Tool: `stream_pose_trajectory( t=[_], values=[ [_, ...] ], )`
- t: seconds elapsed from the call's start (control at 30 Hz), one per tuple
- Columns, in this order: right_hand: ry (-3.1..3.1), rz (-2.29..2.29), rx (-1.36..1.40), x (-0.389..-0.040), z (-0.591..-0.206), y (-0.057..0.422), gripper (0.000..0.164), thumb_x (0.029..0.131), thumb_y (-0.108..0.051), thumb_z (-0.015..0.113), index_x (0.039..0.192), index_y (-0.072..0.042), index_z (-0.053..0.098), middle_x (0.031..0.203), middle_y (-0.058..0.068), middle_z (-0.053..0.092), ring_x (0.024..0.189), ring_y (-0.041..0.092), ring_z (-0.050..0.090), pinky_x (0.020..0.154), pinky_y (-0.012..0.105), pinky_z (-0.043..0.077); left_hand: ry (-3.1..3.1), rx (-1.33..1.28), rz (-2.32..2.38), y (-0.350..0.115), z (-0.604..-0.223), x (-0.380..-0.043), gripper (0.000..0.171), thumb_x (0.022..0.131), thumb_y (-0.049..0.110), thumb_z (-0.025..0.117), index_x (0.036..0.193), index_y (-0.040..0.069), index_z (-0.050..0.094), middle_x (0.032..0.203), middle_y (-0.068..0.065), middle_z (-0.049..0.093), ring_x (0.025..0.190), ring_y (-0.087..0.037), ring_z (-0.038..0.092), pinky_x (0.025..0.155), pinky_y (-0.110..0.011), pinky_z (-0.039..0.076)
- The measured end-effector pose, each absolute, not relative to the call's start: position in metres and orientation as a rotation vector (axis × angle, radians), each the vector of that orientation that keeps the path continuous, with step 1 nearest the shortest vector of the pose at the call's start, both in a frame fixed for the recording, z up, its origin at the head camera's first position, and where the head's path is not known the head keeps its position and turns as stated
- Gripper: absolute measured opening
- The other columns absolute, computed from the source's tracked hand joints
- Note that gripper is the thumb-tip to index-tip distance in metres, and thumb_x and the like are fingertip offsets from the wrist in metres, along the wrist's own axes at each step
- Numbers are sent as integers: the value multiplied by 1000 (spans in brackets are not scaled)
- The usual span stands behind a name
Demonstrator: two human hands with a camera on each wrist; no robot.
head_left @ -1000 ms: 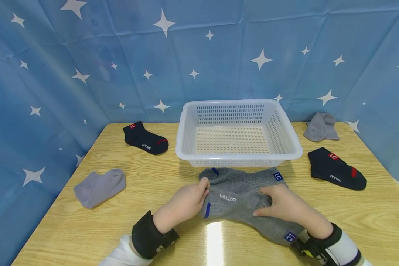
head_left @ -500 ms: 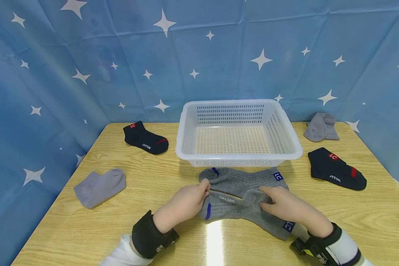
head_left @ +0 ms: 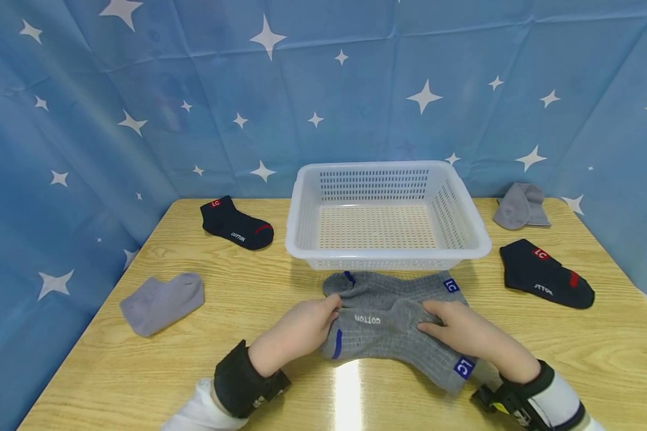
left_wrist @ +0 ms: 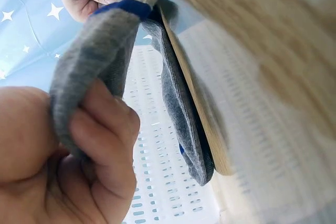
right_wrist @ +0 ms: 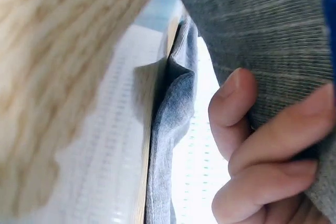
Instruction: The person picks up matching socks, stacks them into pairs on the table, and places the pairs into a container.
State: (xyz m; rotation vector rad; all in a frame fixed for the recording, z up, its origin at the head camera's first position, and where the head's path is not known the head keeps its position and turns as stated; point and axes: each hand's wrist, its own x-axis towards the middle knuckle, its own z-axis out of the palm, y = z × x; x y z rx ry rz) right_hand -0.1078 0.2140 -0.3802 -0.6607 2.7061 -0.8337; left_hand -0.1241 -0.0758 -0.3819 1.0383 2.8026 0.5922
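Note:
In the head view, a grey sock (head_left: 383, 338) with blue bands and white "COTTON" lettering stretches between both hands. My left hand (head_left: 299, 328) pinches its toe end. Farther along, my right hand (head_left: 466, 332) grips it between heel and cuff, fingers partly hidden by the knit. Both wrist views show this sock raised off the table, with the left fingers curled round the fabric (left_wrist: 86, 61) and the right fingers bent against the ribbed leg (right_wrist: 262, 40). Behind it, a matching grey sock (head_left: 377, 289) lies flat on the wood, partly covered.
A white perforated basket (head_left: 388, 256) stands just behind the grey socks. Black socks lie at back left (head_left: 234, 224) and right (head_left: 544, 275). A light grey-purple sock (head_left: 164, 304) rests at left, another folded one (head_left: 519, 206) at back right. A starry blue curtain (head_left: 356, 90) hangs behind.
The held sock bunched and tipped away half a second ago, baring a strip of table; now its lettered face shows again and overlaps the flat sock. Both hands stay nearly in place.

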Motion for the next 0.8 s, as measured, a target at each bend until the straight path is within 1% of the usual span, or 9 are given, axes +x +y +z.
stream_pose_trajectory(
  t=[0.07, 0.2, 0.33, 0.43, 0.53, 0.6, 0.67, 0.7, 0.8],
  values=[
    [2697, -824, -655, -108, -381, 214, 32, 92, -19, 61, 71, -13, 38, 62, -8, 25, 52, 2, 28, 51, 21, 26, 2760, 1014, 617, -76, -381, -124, 5, 98, 9, 48, 97, 7, 53, 73, -2, 59, 64, -10, 56, 58, -24, 45],
    [2679, -792, -618, -108, -382, 215, 34, 92, -21, 61, 69, -14, 36, 62, -8, 23, 53, 3, 26, 51, 21, 24, 2673, 953, 653, -75, -380, -125, 7, 99, 8, 47, 94, 8, 53, 73, 0, 56, 64, -7, 50, 59, -23, 43],
    [2670, -776, -605, -109, -383, 216, 32, 92, -19, 61, 70, -14, 37, 63, -7, 23, 53, 4, 25, 51, 21, 23, 2625, 886, 648, -75, -380, -125, 10, 99, 9, 46, 93, 9, 53, 75, 1, 55, 66, -6, 49, 60, -23, 42],
    [2660, -767, -595, -108, -384, 216, 30, 91, -17, 61, 72, -14, 39, 62, -7, 23, 52, 4, 26, 50, 21, 23, 2627, 861, 604, -76, -381, -125, 10, 99, 9, 46, 92, 10, 52, 74, 2, 55, 64, -6, 49, 59, -22, 42],
    [2663, -751, -576, -108, -384, 216, 26, 90, -17, 62, 74, -14, 42, 62, -7, 26, 51, 5, 27, 49, 22, 24, 2649, 869, 531, -78, -382, -124, 8, 98, 11, 48, 90, 10, 51, 70, 3, 51, 61, -6, 46, 56, -22, 40],
    [2667, -740, -552, -108, -385, 217, 23, 90, -19, 64, 76, -14, 45, 62, -7, 29, 51, 5, 29, 49, 22, 25, 2659, 869, 501, -79, -382, -124, 9, 98, 15, 51, 90, 10, 51, 68, 3, 49, 59, -7, 45, 55, -22, 38],
    [2671, -722, -539, -108, -385, 217, 19, 89, -21, 65, 79, -14, 50, 62, -7, 32, 52, 6, 32, 48, 22, 26, 2662, 868, 481, -80, -382, -123, 14, 96, 22, 55, 93, 9, 53, 70, 2, 50, 60, -8, 46, 55, -24, 38],
    [2672, -713, -535, -108, -385, 217, 18, 88, -22, 66, 81, -14, 51, 62, -6, 34, 52, 6, 33, 49, 22, 27, 2662, 863, 473, -80, -382, -123, 19, 95, 26, 57, 97, 8, 54, 73, 2, 54, 62, -8, 49, 57, -24, 40],
    [2670, -683, -524, -109, -386, 217, 15, 87, -23, 67, 89, -11, 58, 65, -6, 43, 55, 7, 37, 50, 24, 30, 2654, 844, 448, -81, -382, -122, 42, 89, 38, 64, 113, 6, 55, 91, -2, 63, 78, -12, 60, 66, -28, 47]
  ],
)
